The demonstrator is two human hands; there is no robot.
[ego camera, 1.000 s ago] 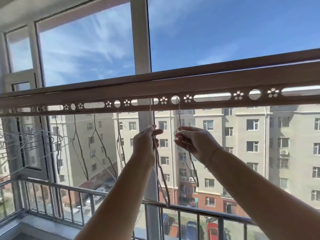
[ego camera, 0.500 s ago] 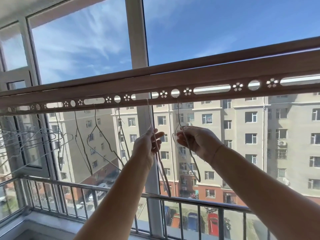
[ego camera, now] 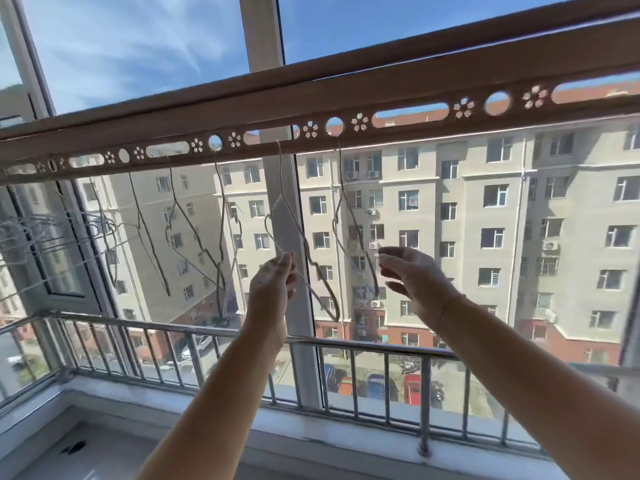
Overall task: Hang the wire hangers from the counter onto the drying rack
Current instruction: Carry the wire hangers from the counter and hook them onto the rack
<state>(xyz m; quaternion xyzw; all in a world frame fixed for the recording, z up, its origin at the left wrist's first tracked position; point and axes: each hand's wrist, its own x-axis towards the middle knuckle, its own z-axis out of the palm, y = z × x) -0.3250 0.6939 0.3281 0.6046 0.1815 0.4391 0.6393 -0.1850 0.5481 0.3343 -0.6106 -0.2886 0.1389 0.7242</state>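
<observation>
At the balcony window, the drying rack (ego camera: 381,81) is a brown perforated rail running across the top of the view, higher on the right.

- Left hand (ego camera: 272,292): raised, thumb and fingertips closed together, pinching the lower wire of the centre hanger (ego camera: 279,171). The hook of that hanger sits in a long slot of the rail and its body hangs down tilted.
- Right hand (ego camera: 415,278): raised and spread, with relaxed fingers gripping nothing. Its fingertips (ego camera: 384,251) are just beside the right-side hanger (ego camera: 341,174); can't tell whether they touch. That hanger hangs from a round hole in the rail, hook seated.
- More wire hangers (ego camera: 220,181) hang from holes further left along the rail, spaced apart, all seen edge-on.
- A bundle of white hangers (ego camera: 31,233) is at the far left, by the open window sash.
- A metal railing (ego camera: 346,344) runs below the hands, inside the glass. Outside are an apartment block (ego camera: 485,220) and parked cars (ego camera: 412,386) at street level.
</observation>
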